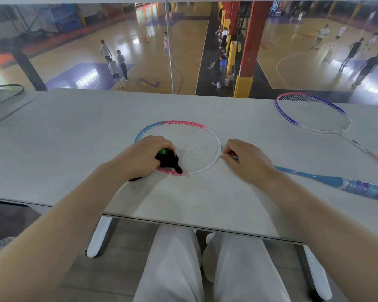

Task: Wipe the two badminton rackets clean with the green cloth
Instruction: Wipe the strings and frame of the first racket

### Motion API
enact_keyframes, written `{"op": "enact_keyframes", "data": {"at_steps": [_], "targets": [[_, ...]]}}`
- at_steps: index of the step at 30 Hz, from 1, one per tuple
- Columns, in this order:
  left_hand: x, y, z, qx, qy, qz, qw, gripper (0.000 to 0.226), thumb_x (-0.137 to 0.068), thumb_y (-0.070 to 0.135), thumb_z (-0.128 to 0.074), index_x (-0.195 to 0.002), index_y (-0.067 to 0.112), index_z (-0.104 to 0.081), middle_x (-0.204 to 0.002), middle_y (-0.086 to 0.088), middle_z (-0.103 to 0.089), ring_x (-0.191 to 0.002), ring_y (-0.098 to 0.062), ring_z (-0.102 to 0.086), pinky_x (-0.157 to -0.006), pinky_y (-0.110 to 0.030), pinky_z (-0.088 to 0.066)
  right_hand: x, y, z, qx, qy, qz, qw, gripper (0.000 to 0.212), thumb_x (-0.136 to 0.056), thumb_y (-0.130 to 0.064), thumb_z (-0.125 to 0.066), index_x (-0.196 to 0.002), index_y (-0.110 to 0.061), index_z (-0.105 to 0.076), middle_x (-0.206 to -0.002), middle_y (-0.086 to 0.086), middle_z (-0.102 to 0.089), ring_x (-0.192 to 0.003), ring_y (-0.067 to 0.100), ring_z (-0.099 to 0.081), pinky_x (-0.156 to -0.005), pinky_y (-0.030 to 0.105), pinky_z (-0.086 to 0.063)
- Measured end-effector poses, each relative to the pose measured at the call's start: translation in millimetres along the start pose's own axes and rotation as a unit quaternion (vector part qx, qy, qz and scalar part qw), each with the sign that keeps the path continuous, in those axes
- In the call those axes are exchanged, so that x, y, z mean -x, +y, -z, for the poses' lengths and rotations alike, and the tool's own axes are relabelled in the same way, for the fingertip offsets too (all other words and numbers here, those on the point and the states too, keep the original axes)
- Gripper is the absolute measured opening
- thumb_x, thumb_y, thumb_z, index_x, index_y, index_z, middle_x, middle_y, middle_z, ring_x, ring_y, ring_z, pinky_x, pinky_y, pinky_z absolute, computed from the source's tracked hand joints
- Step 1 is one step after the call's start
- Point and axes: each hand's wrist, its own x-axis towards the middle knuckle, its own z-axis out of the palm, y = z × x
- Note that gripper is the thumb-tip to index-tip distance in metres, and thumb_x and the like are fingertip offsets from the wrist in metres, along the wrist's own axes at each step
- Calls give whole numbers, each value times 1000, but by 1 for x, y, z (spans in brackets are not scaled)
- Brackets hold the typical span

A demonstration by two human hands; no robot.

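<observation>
A pink, blue and white badminton racket lies flat on the grey table in front of me, its blue handle running off to the right. My left hand is closed on a bunched green and black cloth and presses it on the near left rim of the racket head. My right hand pinches the racket at the throat, where head meets shaft. A second racket with a purple and pink frame rests at the far right, untouched.
Part of a third, green-framed racket shows at the far left on a neighbouring table. A glass pane beyond the table's far edge overlooks sports courts with several people. My legs in white trousers sit under the table's near edge.
</observation>
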Motion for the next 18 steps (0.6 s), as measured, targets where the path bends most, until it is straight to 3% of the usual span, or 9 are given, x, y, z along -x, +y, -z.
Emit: {"op": "enact_keyframes", "data": {"at_steps": [7,13,18], "targets": [[-49,-6,-11,-40,92,14,995,43,-77,-7,-53,-105,24,-64,-106,3,-60,-103,-20,-49,-88,-33,-39,-1,3,0,1,6,9,1000,17,-95,-28,-55,-81,-21,-49,-80,-10,-53,-74,13,-47,-62,27,-30],[-101,-4,-9,-68,101,32,992,38,-80,-6,-54,-110,16,-63,-108,-7,-59,-104,-30,-49,-87,-42,-42,-2,8,-2,0,14,25,1000,14,-94,-28,-56,-84,-20,-52,-80,-11,-54,-73,13,-48,-63,28,-34],[-123,1,-9,-55,110,62,990,33,-84,-3,-55,-109,16,-63,-110,-6,-59,-104,-29,-49,-84,-40,-43,-3,10,-5,-2,18,32,999,13,-95,-29,-56,-85,-20,-54,-81,-11,-55,-73,14,-51,-65,30,-41]]}}
